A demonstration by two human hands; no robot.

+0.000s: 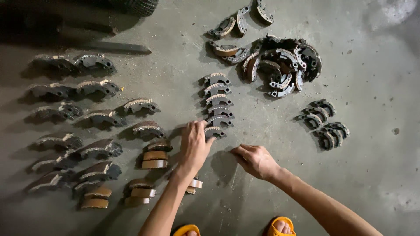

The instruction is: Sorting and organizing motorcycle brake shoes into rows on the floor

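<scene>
Surface: bare grey concrete floor (376,183), stained, lit from above; everything lies directly on it.
Left hand (194,146): palm down, fingers spread loosely, fingertips touching the nearest brake shoe (214,132); not closed around it.
Right hand (255,160): knuckles up, fingers curled under and pressed to the floor, just right of that shoe; whether it pinches anything, cannot tell.
Nearest brake shoe: at the bottom end of the centre column (218,104), a tight overlapping row of curved grey shoes running away from the person.
Loose heap (282,65): jumbled shoes beyond the column, upper centre; a few strays (238,19) lie past it.
Right cluster (324,123): small group of nested shoes, well apart from the hands.
Left rows (78,126): many shoes laid out in ranks, some with tan lining faces (154,159) turned up.
Labels, packages, containers: cannot make out any.
Feet: orange sandals (280,226) at the bottom edge.
Top left: dark tyre (135,6), partly in shadow.
</scene>
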